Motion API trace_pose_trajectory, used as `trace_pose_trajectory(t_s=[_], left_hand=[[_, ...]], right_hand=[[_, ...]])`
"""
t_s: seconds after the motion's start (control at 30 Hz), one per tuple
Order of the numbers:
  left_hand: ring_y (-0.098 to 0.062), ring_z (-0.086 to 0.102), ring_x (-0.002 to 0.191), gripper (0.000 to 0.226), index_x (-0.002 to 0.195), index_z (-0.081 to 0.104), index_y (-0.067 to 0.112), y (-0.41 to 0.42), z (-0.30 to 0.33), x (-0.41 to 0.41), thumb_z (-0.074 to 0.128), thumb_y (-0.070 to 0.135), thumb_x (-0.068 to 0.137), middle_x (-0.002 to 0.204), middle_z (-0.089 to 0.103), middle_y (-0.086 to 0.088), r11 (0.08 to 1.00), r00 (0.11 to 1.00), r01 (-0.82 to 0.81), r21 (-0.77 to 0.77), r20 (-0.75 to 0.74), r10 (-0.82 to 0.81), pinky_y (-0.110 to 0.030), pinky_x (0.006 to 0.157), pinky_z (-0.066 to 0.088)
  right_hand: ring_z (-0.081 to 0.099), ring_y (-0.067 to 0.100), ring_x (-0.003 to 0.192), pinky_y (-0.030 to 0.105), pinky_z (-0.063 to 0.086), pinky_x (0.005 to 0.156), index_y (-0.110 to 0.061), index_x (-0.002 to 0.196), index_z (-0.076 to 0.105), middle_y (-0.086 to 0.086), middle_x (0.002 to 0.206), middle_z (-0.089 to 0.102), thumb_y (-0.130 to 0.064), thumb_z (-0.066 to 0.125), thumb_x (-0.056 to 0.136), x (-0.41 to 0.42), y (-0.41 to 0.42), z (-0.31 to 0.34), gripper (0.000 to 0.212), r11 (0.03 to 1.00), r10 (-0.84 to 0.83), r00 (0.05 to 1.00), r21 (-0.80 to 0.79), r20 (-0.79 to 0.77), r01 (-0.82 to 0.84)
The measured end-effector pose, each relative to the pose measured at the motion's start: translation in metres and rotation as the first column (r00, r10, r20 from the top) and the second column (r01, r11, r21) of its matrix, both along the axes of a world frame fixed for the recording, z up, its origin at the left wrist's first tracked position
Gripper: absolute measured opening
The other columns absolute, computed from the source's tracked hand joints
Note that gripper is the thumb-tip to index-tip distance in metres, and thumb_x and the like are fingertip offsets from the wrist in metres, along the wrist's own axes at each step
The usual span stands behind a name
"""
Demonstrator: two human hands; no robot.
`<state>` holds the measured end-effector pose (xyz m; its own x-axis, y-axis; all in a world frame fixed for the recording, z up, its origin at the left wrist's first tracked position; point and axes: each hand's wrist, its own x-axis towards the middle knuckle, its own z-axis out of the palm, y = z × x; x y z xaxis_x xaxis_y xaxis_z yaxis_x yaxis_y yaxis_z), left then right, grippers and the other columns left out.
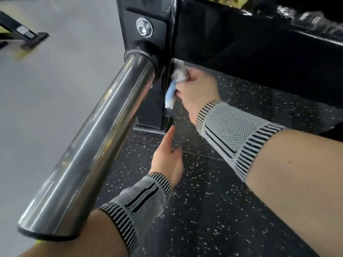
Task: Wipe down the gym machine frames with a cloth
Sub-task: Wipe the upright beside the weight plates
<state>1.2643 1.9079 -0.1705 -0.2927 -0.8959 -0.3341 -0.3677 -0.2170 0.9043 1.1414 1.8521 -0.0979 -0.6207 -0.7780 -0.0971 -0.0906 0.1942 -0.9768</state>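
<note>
A black upright post (148,101) of the gym machine frame stands in the middle of the view, bolted to the floor. My right hand (196,88) grips a crumpled white and blue cloth (175,84) and presses it against the right side of the post. My left hand (167,156) hangs lower, near the foot of the post, fingers straight and holding nothing. Both wrists wear grey knitted wrist supports. A black cross beam (259,43) runs to the right from the post.
A thick chrome weight peg (89,141) sticks out from the post toward me on the left. The floor is black speckled rubber (213,210) under the machine and plain grey (55,89) to the left. Another machine's black foot (27,36) sits at the far upper left.
</note>
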Motion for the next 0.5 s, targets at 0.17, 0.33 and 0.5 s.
trace_pose_trajectory(t_s=[0.17,0.33,0.5], left_hand=[[-0.018,0.041,0.054,0.061,0.145,0.032,0.044,-0.009,-0.004,0.001,0.042,0.006,0.098,0.069,0.055,0.023,0.998,0.978,0.046,0.052,0.201,-0.055,-0.027,0.048,0.039],[-0.023,0.047,0.128,0.066,0.154,0.004,0.031,-0.016,-0.028,0.008,0.036,0.013,0.099,0.153,0.035,-0.003,0.886,0.678,0.458,0.071,0.616,-0.401,-0.044,0.110,0.037],[-0.010,-0.007,0.148,0.078,0.154,-0.007,0.019,-0.016,-0.039,0.015,0.038,0.002,0.092,0.162,-0.007,0.007,0.766,0.455,0.639,0.067,0.771,-0.447,-0.045,0.121,0.001]], right_hand=[[0.055,0.011,0.057,0.026,0.044,0.051,-0.010,0.083,0.071,0.003,0.072,0.068,-0.016,0.058,0.089,0.003,0.006,-0.002,0.015,0.999,0.048,0.986,0.010,-0.160,-0.047],[0.066,0.027,0.092,0.036,0.057,0.079,-0.004,0.108,0.068,0.013,0.102,0.068,-0.008,0.053,0.090,0.004,-0.011,-0.046,0.024,0.904,0.328,0.913,0.362,-0.242,-0.229],[0.053,0.028,0.118,0.030,0.044,0.092,0.000,0.136,0.046,0.014,0.134,0.053,-0.010,0.037,0.100,0.013,-0.023,-0.063,0.038,0.782,0.417,0.901,0.552,-0.119,-0.289]])
